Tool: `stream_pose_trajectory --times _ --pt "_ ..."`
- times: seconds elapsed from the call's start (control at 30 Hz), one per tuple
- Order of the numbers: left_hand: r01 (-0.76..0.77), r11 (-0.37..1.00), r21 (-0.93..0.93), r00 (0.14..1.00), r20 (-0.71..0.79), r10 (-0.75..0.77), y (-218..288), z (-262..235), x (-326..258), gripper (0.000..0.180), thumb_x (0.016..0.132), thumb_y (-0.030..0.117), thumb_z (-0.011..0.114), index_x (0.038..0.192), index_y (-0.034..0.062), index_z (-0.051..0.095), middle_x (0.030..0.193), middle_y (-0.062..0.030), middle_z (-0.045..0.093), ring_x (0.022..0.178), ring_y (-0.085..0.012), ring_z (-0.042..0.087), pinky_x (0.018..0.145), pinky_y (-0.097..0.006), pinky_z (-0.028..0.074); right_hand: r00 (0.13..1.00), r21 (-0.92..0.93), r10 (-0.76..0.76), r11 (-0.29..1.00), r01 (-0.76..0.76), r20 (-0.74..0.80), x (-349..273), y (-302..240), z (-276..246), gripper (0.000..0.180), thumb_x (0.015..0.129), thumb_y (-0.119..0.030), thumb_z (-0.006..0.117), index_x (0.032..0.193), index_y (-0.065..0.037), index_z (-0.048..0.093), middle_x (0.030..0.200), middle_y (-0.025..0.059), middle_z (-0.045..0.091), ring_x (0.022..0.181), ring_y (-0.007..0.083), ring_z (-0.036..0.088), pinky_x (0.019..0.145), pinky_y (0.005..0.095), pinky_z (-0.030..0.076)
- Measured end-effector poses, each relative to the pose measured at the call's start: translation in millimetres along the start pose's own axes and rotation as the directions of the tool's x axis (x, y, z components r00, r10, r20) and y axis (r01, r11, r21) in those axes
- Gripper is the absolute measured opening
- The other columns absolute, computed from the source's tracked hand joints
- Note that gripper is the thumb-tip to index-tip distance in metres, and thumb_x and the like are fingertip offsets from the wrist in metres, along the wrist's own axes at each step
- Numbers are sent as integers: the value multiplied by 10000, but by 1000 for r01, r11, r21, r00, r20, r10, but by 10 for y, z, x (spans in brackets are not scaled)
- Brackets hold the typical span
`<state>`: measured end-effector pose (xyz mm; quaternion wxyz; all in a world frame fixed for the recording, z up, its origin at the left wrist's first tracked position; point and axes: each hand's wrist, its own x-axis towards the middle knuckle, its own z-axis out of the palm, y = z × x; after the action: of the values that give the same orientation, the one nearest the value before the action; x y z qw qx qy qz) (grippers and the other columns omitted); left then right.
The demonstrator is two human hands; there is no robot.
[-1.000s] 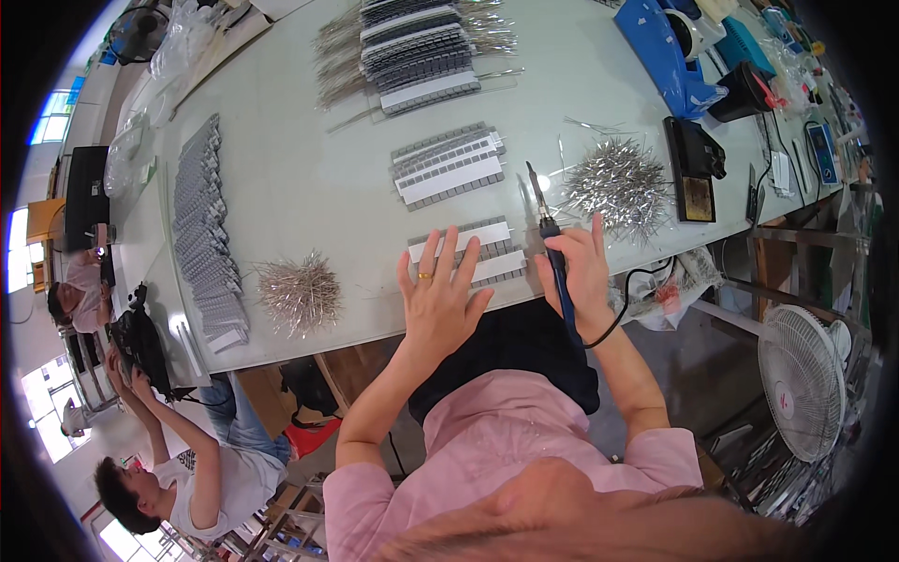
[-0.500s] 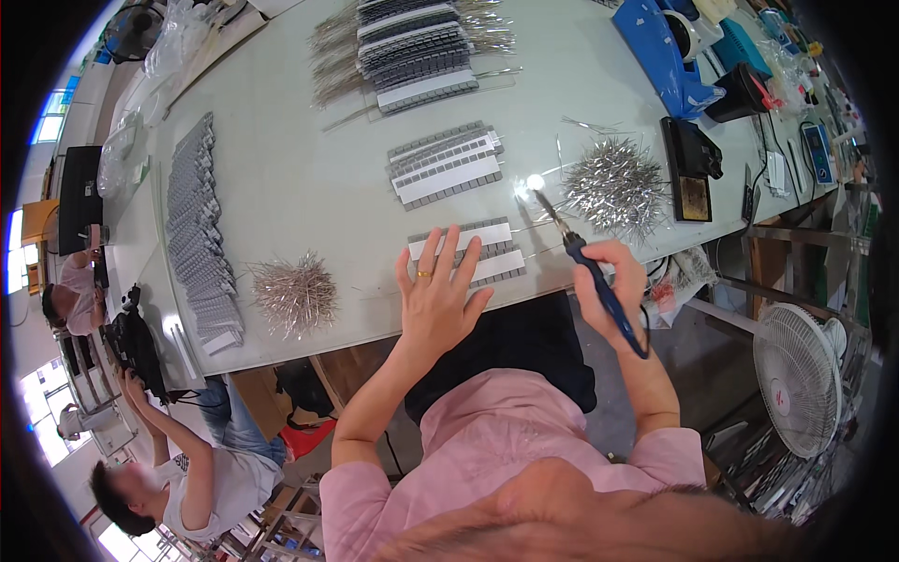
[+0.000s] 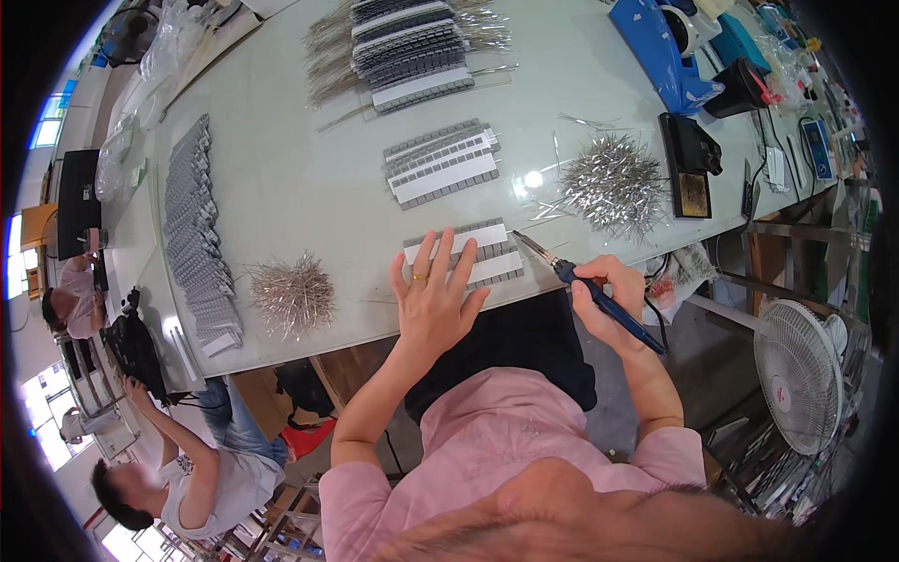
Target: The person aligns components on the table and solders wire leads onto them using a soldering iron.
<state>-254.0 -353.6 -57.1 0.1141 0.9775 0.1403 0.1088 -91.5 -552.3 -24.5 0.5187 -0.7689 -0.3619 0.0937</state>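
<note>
My left hand (image 3: pixel 434 290) lies with spread fingers on a pair of grey-and-white segmented strips (image 3: pixel 494 270) near the table's front edge. A soldering iron (image 3: pixel 599 298) with a dark blue handle is gripped in my right hand (image 3: pixel 613 295). Its metal tip points at the right end of the upper strip, close to a thin wire there; whether it touches, I cannot tell. Just beyond, a small stack of similar strips (image 3: pixel 442 164) rests on the table. To the right is a heap of shiny cut wire leads (image 3: pixel 613 187).
A large strip stack (image 3: pixel 412 56) with long wires stands at the back. Leftward are a second wire heap (image 3: pixel 292 295) and a row of grey strips (image 3: pixel 194 234). A soldering stand (image 3: pixel 691 169) and blue tape dispenser (image 3: pixel 655 56) are at right. Another person (image 3: pixel 201 478) sits at left.
My right hand has swung the iron's tip down and toward me, from the open tabletop to the strip's right end. My left hand stays nearly in place.
</note>
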Motion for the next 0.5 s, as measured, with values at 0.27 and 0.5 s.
stream_pose_trajectory --times 0.27,0.5 --pt "8 1000 23 999 -46 -6 -3 27 -34 558 875 353 664 1393 177 556 1479 -101 449 1369 -268 395 1134 -546 148 989 118 150 981 -151 14 -16 14 10 110 832 -35 695 895 12 618 665 9 599 559 43 507 515 210 409" --pt "5 1000 29 999 -35 -4 5 24 -18 557 877 367 660 1393 182 557 1480 -99 448 1366 -267 398 1135 -546 148 927 446 363 816 -367 99 4 162 -8 39 928 -10 564 953 3 537 794 83 640 656 94 589 617 230 495"
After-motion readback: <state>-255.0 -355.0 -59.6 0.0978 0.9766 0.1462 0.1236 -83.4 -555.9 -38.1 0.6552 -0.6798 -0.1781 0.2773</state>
